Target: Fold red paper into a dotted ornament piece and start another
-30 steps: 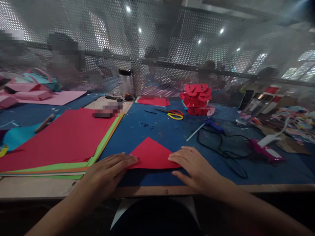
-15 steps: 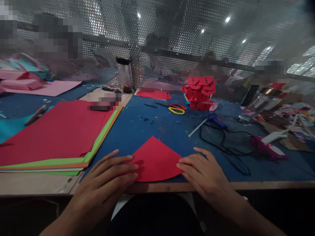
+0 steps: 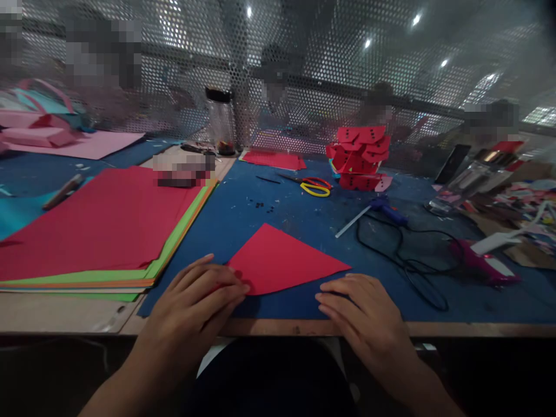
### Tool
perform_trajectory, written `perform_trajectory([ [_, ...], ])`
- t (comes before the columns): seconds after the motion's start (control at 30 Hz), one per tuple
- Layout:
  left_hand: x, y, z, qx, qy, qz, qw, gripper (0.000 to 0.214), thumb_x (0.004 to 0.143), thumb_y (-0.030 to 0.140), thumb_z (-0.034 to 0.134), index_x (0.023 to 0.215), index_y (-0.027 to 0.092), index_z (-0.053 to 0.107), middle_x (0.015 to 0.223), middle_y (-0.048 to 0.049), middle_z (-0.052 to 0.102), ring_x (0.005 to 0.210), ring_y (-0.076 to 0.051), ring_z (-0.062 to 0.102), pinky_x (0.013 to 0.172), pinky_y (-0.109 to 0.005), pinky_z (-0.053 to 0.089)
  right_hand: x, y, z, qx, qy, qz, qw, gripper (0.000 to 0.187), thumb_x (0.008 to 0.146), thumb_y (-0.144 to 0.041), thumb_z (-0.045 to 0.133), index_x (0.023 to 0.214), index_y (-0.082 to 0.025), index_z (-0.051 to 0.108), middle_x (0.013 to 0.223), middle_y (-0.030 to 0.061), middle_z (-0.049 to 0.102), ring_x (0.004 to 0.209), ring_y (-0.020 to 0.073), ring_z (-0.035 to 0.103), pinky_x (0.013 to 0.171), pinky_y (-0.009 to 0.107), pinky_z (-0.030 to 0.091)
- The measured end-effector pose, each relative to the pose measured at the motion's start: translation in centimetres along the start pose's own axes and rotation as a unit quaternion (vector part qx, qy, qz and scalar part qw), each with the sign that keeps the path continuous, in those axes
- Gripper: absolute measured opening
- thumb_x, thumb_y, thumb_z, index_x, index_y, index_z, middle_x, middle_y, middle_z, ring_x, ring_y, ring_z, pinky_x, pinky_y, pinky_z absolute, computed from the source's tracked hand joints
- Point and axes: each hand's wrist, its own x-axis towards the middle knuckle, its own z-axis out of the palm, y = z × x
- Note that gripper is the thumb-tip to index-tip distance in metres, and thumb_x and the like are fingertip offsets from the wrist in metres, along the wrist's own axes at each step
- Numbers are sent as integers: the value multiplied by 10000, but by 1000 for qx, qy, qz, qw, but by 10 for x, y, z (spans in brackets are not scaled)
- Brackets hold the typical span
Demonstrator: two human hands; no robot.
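In front of me on the blue table mat (image 3: 299, 223) lies a red paper piece (image 3: 278, 260), shaped like a wedge with a curved near edge. Its left corner is under the fingers of my left hand (image 3: 195, 313), which are bent close together over it; the thumb is hidden. My right hand (image 3: 369, 313) rests on the mat just below the paper's right corner, apart from it, with its fingers stretched out and holding nothing.
Stacked coloured paper (image 3: 108, 226) lies at left. Scissors (image 3: 315, 188), tiny black bits (image 3: 260, 205) and red paper shapes (image 3: 360, 156) sit beyond the wedge. A blue glue gun (image 3: 388, 210) and its black cable are at right, near a magenta device (image 3: 484, 263) and a jar (image 3: 460, 179).
The red paper has turned and shifted away from me, its right corner now pointing right. My right hand has come off its edge; my left fingers stay on the left corner.
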Motion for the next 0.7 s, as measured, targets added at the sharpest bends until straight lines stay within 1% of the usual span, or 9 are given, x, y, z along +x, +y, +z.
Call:
perform_trajectory([
  [0.1, -1, 0, -2, -8, 3, 8, 1000, 181, 1002, 171, 596, 1119, 244, 713, 1072, -10, 741, 1063, -172, 674, 1175, -434, 383, 2, -1, -1, -2, -13, 22, 1000, 207, 996, -155, 642, 1193, -199, 688, 1113, 52, 714, 1070, 192, 615, 959, 386, 434],
  [0.23, 1, -2, -5, -20, -5, 19, 1000, 197, 1014, 151, 561, 1102, 243, 711, 1036, 5, 747, 1043, -154, 684, 1179, -399, 369, 7, -3, -2, -19, -14, 35, 999, 271, 1002, -192, 643, 1272, -211, 659, 1242, 83, 670, 1190, 227, 566, 1004, 408, 411],
  [0.3, 1, -3, -5, -27, -10, 23, 999, 201, 1015, 150, 555, 1102, 250, 706, 1036, 12, 751, 1053, -153, 686, 1180, -393, 366, 9, -4, -2, -8, -16, 30, 999, 236, 1009, -181, 628, 1239, -218, 671, 1205, 69, 687, 1159, 219, 581, 999, 406, 405],
  [0.37, 1, -3, -6, -28, -11, 27, 999, 192, 1013, 157, 560, 1104, 254, 700, 1050, 14, 757, 1065, -154, 686, 1184, -393, 360, 11, -4, -1, 12, -24, 21, 999, 169, 1027, -168, 591, 1155, -218, 691, 1099, 40, 715, 1048, 194, 615, 970, 398, 401],
  [0.43, 0, -3, -6, -21, -10, 28, 999, 189, 1012, 159, 564, 1110, 253, 696, 1061, 13, 760, 1071, -152, 688, 1190, -390, 353, 12, -5, 0, 26, -34, 20, 999, 160, 1042, -157, 554, 1088, -216, 695, 1026, 18, 722, 959, 175, 623, 941, 395, 394],
  [0.6, 2, -2, -7, -10, -12, 36, 999, 204, 1020, 144, 539, 1123, 239, 688, 1061, 8, 768, 1087, -145, 692, 1198, -383, 341, 17, -8, 4, 33, -39, 30, 998, 125, 1022, -223, 618, 1132, -216, 677, 1078, 26, 711, 1006, 190, 608, 950, 393, 382],
  [0.7, 3, -2, -7, -11, -15, 38, 999, 208, 1023, 139, 529, 1118, 237, 685, 1068, 8, 772, 1100, -140, 690, 1198, -374, 337, 20, -11, 6, 43, -43, 22, 998, 133, 1050, -191, 548, 1063, -213, 678, 1005, 17, 705, 944, 180, 598, 916, 386, 376],
])
